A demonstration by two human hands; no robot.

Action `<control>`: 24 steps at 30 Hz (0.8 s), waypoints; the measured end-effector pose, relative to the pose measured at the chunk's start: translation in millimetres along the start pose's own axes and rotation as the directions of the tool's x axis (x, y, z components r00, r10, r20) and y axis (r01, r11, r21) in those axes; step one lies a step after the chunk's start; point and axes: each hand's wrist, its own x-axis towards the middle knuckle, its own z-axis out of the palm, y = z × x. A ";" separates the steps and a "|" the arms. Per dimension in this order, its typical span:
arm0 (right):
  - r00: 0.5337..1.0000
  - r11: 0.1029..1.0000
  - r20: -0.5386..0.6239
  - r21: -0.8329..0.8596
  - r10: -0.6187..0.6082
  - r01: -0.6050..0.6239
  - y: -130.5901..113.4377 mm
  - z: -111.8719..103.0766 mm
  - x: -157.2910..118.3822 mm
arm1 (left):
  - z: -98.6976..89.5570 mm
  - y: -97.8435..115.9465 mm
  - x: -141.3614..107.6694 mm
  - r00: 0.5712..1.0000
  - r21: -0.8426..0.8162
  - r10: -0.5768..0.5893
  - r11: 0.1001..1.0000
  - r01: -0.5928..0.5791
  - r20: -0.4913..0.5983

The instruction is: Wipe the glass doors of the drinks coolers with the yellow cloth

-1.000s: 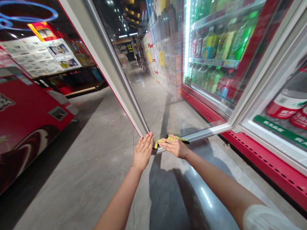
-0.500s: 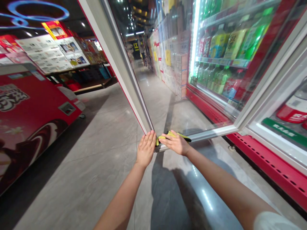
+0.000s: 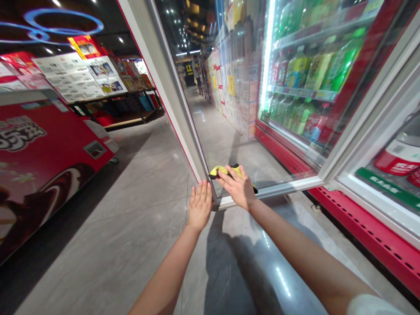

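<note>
A glass cooler door (image 3: 229, 153) with a light metal frame stands swung open in front of me. My left hand (image 3: 199, 203) lies flat against the lower corner of its frame, fingers stretched out and holding nothing. Under my right hand (image 3: 240, 190) is a yellow cloth (image 3: 216, 171) with black edging, pressed to the bottom of the pane just above the lower rail. Part of the cloth is hidden by my fingers and palm.
Behind the glass, shelves of bottled drinks (image 3: 297, 70) fill a lit cooler. The red cooler base (image 3: 367, 218) runs along my right. On the left stand a red freezer (image 3: 65, 144) and stacked white boxes (image 3: 72, 74). A person (image 3: 197, 72) is far down the aisle.
My right hand has moved the cloth up from the bottom rail onto the lower glass. My left hand stays at the frame corner. The view has shifted slightly.
</note>
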 end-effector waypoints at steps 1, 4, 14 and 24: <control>1.000 1.000 -0.005 -0.008 0.019 -0.019 -1.1 -1.0 1.9 | -0.9 0.4 0.4 1.000 -0.007 -0.007 1.000 0.007 0.011; 0.998 0.998 0.002 -0.039 -0.057 0.057 -8.1 3.2 -2.3 | -2.8 2.5 -0.1 1.000 -0.022 -0.006 1.000 0.006 -0.002; 0.986 0.982 -0.027 -0.084 0.165 -0.167 16.4 -39.9 13.1 | -11.9 17.1 13.0 0.996 -0.035 -0.043 0.999 0.040 -0.082; 0.941 0.929 0.006 -0.165 0.337 -0.332 58.9 -58.0 -21.9 | -14.5 46.2 28.5 0.976 -0.030 -0.168 0.986 0.165 -0.137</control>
